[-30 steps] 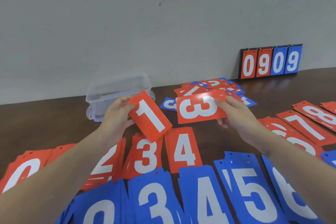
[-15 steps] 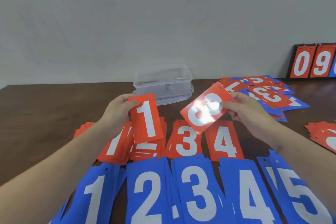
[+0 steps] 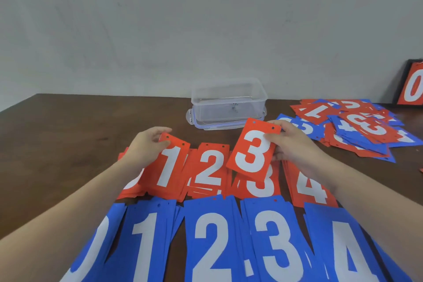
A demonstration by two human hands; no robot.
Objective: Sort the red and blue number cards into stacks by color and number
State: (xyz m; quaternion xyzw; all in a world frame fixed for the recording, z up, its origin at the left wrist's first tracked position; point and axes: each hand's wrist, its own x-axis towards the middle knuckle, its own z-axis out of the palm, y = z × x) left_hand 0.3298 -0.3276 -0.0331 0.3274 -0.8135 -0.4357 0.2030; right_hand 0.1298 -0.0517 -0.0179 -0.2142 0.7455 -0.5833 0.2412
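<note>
hands (image 3: 146, 149) bare | forearms bare, no sleeves | no rings/watch seen

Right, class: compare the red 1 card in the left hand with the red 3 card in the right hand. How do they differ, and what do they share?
The red 1 card lies low over its pile; the red 3 card is lifted, tilted above the red 3 pile. The left hand pinches the 1 card's top corner; the right hand grips the 3 card's side edge. Both are red with white digits and punched holes.
</note>
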